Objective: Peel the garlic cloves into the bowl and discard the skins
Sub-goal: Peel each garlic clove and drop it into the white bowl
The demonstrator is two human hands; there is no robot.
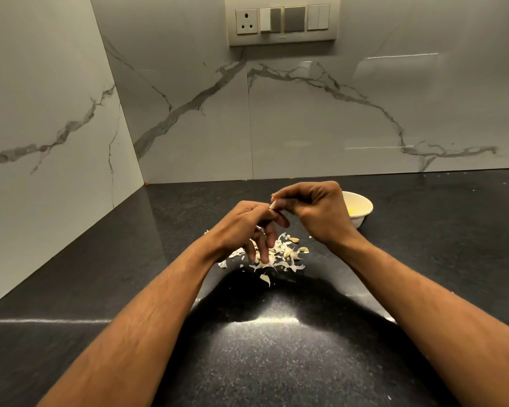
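Bowl (362, 204) half behind right hand (318, 212) (contents unclear), clove in grip hidden

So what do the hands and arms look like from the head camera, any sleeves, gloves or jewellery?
Both arms are bare as far as the frame shows, with no sleeves in view. The left hand and right hand are bare too: no gloves, and no watch or bracelet at either wrist. No rings show.

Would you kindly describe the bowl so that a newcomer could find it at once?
On the black speckled countertop, below the switch panel on the marble wall, look just behind the right hand. The bowl is small, round and cream-white, the only vessel there, unlike the flat papery garlic skins scattered nearer the person.
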